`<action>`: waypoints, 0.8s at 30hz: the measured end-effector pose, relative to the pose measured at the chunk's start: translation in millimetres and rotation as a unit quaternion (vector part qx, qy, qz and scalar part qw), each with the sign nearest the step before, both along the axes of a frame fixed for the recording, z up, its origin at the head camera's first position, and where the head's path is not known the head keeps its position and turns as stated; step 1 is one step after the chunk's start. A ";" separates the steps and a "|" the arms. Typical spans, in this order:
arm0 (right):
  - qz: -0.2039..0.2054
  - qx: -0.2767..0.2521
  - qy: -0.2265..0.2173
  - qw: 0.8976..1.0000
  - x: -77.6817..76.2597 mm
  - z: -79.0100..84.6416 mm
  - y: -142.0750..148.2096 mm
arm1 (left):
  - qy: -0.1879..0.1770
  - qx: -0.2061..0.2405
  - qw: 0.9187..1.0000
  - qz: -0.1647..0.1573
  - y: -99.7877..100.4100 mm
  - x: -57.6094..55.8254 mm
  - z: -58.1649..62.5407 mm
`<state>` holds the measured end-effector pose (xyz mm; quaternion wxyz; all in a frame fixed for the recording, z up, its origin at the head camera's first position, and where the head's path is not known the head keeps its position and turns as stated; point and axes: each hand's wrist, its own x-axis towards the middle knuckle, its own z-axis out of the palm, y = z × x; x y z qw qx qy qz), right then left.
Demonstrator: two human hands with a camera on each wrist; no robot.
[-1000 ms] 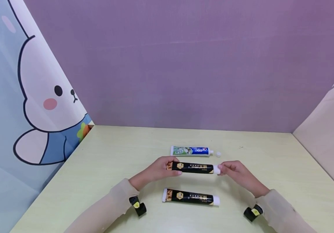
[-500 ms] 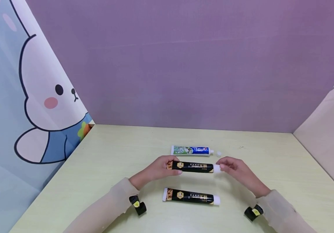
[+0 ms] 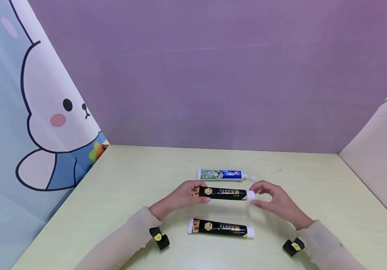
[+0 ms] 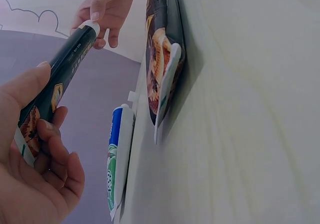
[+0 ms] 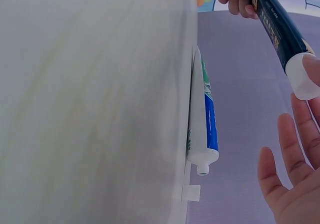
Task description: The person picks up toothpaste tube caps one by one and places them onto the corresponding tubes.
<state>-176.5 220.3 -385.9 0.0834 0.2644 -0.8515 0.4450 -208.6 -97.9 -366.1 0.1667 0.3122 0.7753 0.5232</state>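
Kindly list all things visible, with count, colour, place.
Table: one, pale, foreground
Held tube: one, black, white, above table
Lying tube: one, black, white, table's near side
Uncapped tube: one, blue, green, table's far side
Loose cap: one, white, beside uncapped tube
Backdrop: one, purple, behind table
Rabbit panel: one, blue, white, left
Side panel: one, pale, right
Sleeves: two, beige, both sides
Wrist devices: two, black, yellow, at sleeves
Left hand: one, gripping held tube
Right hand: one, at held tube's white end

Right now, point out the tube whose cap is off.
The blue and green tube at the back: its nozzle is bare, a white cap lying beside it. The held black tube and the front black tube are capped.
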 end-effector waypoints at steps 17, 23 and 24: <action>-0.042 0.029 -0.046 0.998 2.6 1.0 -0.5 | -0.004 -0.003 1.000 -0.004 -0.5 -0.8 -0.9; -0.032 0.025 -0.068 0.997 3.3 2.8 -0.3 | -0.004 0.001 1.000 -0.008 -0.5 -0.7 -0.2; -0.032 0.023 -0.073 0.997 3.2 3.1 -0.2 | -0.004 0.002 1.000 -0.009 -0.5 -0.7 -0.1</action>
